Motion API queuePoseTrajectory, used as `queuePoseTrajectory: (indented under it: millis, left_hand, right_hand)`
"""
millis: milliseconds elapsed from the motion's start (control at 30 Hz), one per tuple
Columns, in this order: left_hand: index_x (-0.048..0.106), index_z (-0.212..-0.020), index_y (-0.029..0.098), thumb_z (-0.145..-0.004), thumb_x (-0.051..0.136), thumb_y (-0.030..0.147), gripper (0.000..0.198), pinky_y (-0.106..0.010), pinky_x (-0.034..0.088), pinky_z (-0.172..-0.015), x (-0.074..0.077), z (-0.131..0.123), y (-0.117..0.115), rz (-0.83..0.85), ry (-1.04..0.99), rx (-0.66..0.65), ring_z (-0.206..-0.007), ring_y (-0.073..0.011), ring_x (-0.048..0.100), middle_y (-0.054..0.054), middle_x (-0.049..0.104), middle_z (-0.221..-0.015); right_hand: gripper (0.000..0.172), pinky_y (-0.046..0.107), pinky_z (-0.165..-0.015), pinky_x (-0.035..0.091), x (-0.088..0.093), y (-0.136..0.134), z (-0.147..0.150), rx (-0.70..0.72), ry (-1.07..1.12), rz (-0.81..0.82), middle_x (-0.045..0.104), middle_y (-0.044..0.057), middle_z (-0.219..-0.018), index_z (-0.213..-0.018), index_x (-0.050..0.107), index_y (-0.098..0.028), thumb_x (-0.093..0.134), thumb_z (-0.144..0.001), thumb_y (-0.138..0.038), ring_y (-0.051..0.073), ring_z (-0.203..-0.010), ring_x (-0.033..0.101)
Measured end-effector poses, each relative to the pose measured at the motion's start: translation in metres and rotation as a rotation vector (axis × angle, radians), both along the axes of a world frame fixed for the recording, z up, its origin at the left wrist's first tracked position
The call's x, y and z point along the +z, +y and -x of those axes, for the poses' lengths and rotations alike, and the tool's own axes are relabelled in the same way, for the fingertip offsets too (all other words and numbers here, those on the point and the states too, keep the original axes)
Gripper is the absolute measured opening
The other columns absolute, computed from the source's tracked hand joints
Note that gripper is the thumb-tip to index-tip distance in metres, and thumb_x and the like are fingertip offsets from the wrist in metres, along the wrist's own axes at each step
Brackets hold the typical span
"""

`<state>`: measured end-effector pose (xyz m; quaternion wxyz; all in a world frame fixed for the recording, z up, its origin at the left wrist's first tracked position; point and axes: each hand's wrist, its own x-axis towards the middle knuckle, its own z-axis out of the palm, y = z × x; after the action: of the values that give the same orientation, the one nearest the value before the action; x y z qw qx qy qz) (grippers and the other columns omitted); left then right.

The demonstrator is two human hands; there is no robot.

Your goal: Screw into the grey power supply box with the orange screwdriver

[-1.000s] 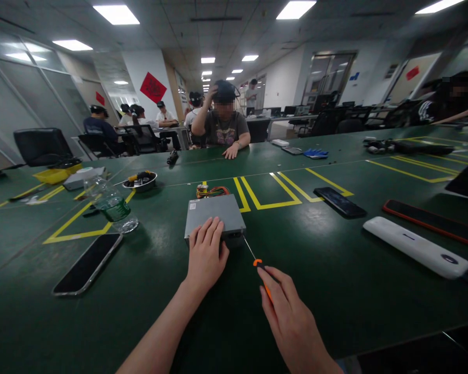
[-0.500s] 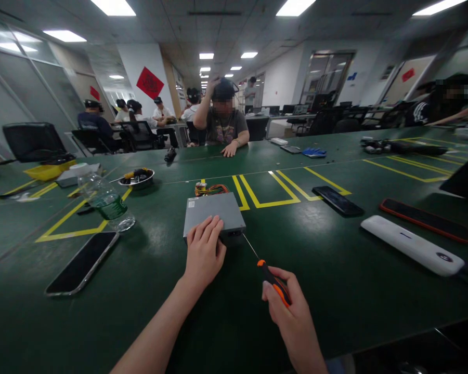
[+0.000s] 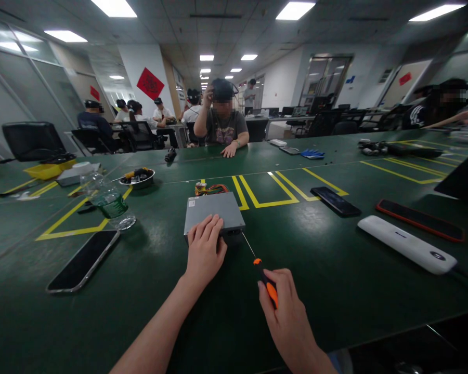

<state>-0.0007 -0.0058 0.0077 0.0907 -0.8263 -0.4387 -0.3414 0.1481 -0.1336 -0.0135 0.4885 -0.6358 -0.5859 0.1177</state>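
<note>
On the green table (image 3: 327, 270), seen in the head view, a grey metal box (image 3: 214, 205) is lying flat in the middle, straight ahead of you. Coloured wires (image 3: 214, 189) are bunching at its far side. Your left hand (image 3: 206, 249) is resting on the box's near left part, its fingers spreading out straight over the top, close together, the thumb sitting by the near edge. Your right hand (image 3: 286, 306) is gripping an orange and black screwdriver (image 3: 258, 263), with the fingers closing around the handle. Its thin shaft is slanting far and left, the tip reaching the box's near right corner; you cannot tell whether it is touching a screw. To your left, a phone (image 3: 83, 262) is lying near a clear bottle (image 3: 113, 205), which is leaning in the view, and a metal bowl (image 3: 146, 183) is standing farther off. To your right, a dark phone (image 3: 335, 201) is lying beyond a white device (image 3: 407, 245). Across the table, a person (image 3: 226, 127) is sitting, one hand on the tabletop and the other raised to the head.
</note>
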Motion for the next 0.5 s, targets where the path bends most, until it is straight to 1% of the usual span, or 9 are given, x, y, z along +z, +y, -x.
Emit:
queuePoseTrajectory:
  millis: [67,167,200,233,267,300,367,433,500]
  left_hand:
    - [0.049,-0.117,0.019,-0.082,0.046,0.019,0.036,-0.042,0.030,-0.098,0.000,-0.001,0.000,-0.008,-0.007,0.007,-0.120,-0.0230,0.043,-0.007,0.053,-0.127]
    - [0.050,-0.116,0.020,-0.082,0.048,0.020,0.034,-0.041,0.031,-0.097,-0.001,-0.002,0.002,-0.017,-0.015,0.017,-0.119,-0.0231,0.044,-0.007,0.054,-0.125]
    - [0.051,-0.115,0.020,-0.082,0.048,0.021,0.033,-0.041,0.031,-0.096,-0.002,-0.002,0.003,-0.018,-0.016,0.020,-0.119,-0.0231,0.044,-0.006,0.054,-0.125]
    - [0.051,-0.114,0.021,-0.083,0.048,0.021,0.032,-0.041,0.031,-0.096,-0.003,-0.002,0.003,-0.018,-0.017,0.024,-0.119,-0.0231,0.045,-0.006,0.055,-0.124]
    - [0.051,-0.114,0.021,-0.083,0.047,0.022,0.031,-0.041,0.032,-0.095,-0.004,-0.002,0.004,-0.018,-0.019,0.029,-0.118,-0.0230,0.045,-0.006,0.055,-0.124]
    - [0.051,-0.114,0.021,-0.083,0.047,0.022,0.030,-0.041,0.032,-0.094,-0.004,-0.002,0.005,-0.019,-0.019,0.032,-0.118,-0.0229,0.045,-0.006,0.055,-0.124]
    - [0.051,-0.113,0.022,-0.084,0.047,0.022,0.029,-0.041,0.032,-0.094,-0.005,-0.003,0.005,-0.019,-0.018,0.039,-0.117,-0.0223,0.046,-0.005,0.056,-0.123]
    - [0.052,-0.112,0.022,-0.084,0.047,0.023,0.029,-0.041,0.032,-0.094,-0.004,-0.003,0.005,-0.017,-0.019,0.043,-0.117,-0.0221,0.046,-0.005,0.056,-0.122]
    - [0.052,-0.112,0.022,-0.084,0.047,0.022,0.029,-0.041,0.032,-0.093,-0.003,-0.004,0.004,-0.017,-0.026,0.044,-0.117,-0.0226,0.046,-0.006,0.056,-0.122]
  right_hand:
    - [0.022,0.021,-0.045,0.042,0.001,0.002,0.002,0.022,0.345,0.121,0.053,0.002,-0.078,-0.093,0.050,-0.019,0.044,-0.085,-0.039,0.010,-0.055,0.053]
    - [0.029,0.016,-0.034,0.024,0.001,0.005,0.008,0.030,0.869,0.255,0.050,-0.004,-0.068,-0.087,0.047,-0.020,0.047,-0.081,-0.048,0.003,-0.038,0.033]
    - [0.031,0.016,-0.034,0.020,0.001,0.005,0.010,0.020,0.968,0.274,0.049,-0.005,-0.066,-0.086,0.047,-0.020,0.049,-0.080,-0.049,0.002,-0.037,0.028]
    - [0.031,0.016,-0.034,0.020,0.001,0.006,0.011,0.002,0.998,0.279,0.048,-0.006,-0.065,-0.085,0.047,-0.019,0.052,-0.077,-0.049,0.001,-0.036,0.028]
    - [0.031,0.016,-0.035,0.023,0.002,0.005,0.012,-0.018,0.957,0.277,0.048,-0.006,-0.064,-0.085,0.047,-0.019,0.056,-0.075,-0.047,0.002,-0.037,0.032]
    - [0.031,0.017,-0.037,0.030,0.003,0.005,0.012,-0.038,0.858,0.272,0.050,-0.005,-0.065,-0.086,0.048,-0.019,0.060,-0.072,-0.044,0.005,-0.041,0.040]
    - [0.027,0.022,-0.048,0.043,0.005,0.003,0.009,-0.056,0.554,0.255,0.057,-0.001,-0.072,-0.089,0.050,-0.020,0.061,-0.072,-0.036,0.012,-0.057,0.056]
    - [0.020,0.026,-0.059,0.049,0.006,0.001,0.005,-0.043,0.233,0.219,0.062,0.003,-0.081,-0.093,0.050,-0.020,0.055,-0.076,-0.030,0.017,-0.071,0.062]
    - [0.017,0.028,-0.059,0.051,0.005,-0.001,0.000,-0.044,-0.041,0.150,0.063,0.006,-0.084,-0.096,0.050,-0.018,0.046,-0.081,-0.026,0.019,-0.073,0.064]
